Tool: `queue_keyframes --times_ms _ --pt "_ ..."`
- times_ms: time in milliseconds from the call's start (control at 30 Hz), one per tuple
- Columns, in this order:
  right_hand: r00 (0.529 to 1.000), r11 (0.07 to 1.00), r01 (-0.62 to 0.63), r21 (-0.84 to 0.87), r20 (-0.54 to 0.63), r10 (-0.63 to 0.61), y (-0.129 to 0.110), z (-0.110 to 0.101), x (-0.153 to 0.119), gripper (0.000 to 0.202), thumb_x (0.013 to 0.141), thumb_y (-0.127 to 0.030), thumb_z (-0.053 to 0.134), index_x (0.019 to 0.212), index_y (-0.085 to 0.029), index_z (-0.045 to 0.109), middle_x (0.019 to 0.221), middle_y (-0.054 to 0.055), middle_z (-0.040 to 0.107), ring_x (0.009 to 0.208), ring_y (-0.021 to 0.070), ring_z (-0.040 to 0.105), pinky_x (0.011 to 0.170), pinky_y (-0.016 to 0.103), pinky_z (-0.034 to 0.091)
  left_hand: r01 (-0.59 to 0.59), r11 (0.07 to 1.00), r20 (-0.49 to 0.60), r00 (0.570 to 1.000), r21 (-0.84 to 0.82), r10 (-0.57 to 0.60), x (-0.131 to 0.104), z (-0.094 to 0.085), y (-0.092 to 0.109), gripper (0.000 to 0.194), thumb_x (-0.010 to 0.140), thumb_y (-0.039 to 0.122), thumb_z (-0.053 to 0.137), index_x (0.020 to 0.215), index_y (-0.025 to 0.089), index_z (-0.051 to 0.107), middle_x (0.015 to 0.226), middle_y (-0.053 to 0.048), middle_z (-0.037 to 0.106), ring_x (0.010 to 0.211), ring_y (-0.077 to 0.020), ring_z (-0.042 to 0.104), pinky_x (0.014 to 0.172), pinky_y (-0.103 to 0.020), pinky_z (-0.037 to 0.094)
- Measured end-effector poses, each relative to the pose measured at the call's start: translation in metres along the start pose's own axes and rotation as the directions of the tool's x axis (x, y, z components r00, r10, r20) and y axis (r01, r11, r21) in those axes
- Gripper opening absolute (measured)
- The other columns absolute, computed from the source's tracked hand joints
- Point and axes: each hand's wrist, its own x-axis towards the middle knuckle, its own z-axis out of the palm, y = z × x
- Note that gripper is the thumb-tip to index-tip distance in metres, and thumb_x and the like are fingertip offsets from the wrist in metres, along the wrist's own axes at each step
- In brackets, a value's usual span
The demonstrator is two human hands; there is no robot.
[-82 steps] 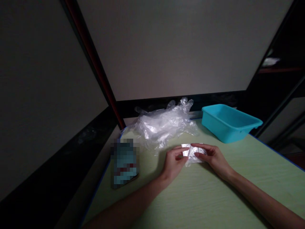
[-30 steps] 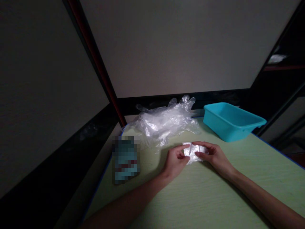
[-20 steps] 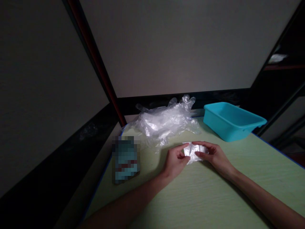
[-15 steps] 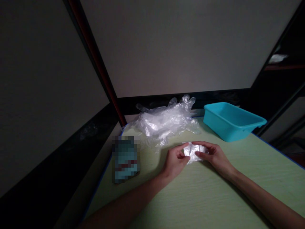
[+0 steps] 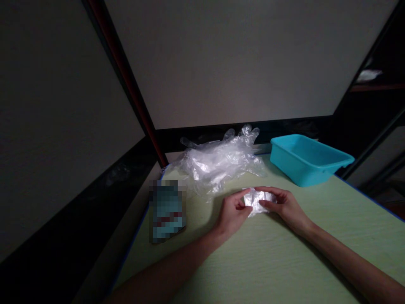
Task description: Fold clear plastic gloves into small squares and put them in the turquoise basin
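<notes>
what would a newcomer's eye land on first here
Probably the turquoise plastic basin, the strongest colour here, at the far right of the pale green tabletop. Next, the shiny heap of clear disposable gloves along the far edge, left of the basin. Nearer, the left hand and right hand hold a small folded piece of clear plastic between them.

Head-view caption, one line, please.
Left hand and right hand touch crinkled plastic near clear gloves and a turquoise basin.
</notes>
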Motion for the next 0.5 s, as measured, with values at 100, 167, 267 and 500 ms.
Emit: queue_keyframes --times_ms 100,167,267,500 --pt "1.0 1.0 0.006 -0.02 -0.006 -0.006 -0.0006 -0.0001 0.0002 0.036 0.058 -0.026 0.069 0.093 -0.02 0.066 0.08 0.003 0.066 0.063 0.0149 0.055 0.059 0.028 0.044 -0.001 1.0 -0.004 1.0 0.017 0.001 0.0003 0.0001 0.0 0.053 0.062 0.001 0.054 0.115 0.009 0.054 0.05 0.007 0.043 0.043 -0.0048 0.033 0.042 -0.018 0.024" --pt "1.0 1.0 0.01 -0.028 -0.01 -0.011 -0.0003 -0.0001 0.0005 0.035 0.058 -0.026 0.069 0.092 -0.02 0.066 0.08 0.003 0.066 0.063 0.0151 0.055 0.059 0.029 0.044 -0.003 1.0 -0.012 1.0 0.031 0.004 0.0001 0.0 0.0004 0.053 0.062 0.001 0.054 0.114 0.01 0.055 0.049 0.007 0.041 0.042 -0.0045 0.032 0.041 -0.017 0.023" --pt "1.0 1.0 0.012 -0.018 -0.01 -0.012 0.0009 0.0 0.0009 0.036 0.058 -0.026 0.07 0.092 -0.02 0.066 0.079 0.003 0.066 0.062 0.015 0.055 0.059 0.029 0.044 -0.006 0.999 -0.019 1.0 0.053 0.007 -0.0005 -0.0003 0.0011 0.053 0.062 0.002 0.055 0.115 0.009 0.054 0.048 0.007 0.041 0.042 -0.0046 0.033 0.04 -0.017 0.023" --pt "1.0 1.0 -0.003 0.022 -0.015 0.004 0.0002 0.0004 -0.0004 0.034 0.058 -0.023 0.07 0.092 -0.021 0.066 0.08 0.001 0.066 0.063 0.013 0.054 0.059 0.026 0.042 0.001 0.999 -0.039 0.999 0.039 0.0 -0.0021 0.0003 0.0037 0.06 0.062 0.005 0.057 0.122 0.006 0.046 0.048 0.007 0.044 0.043 -0.0047 0.034 0.04 -0.016 0.024"
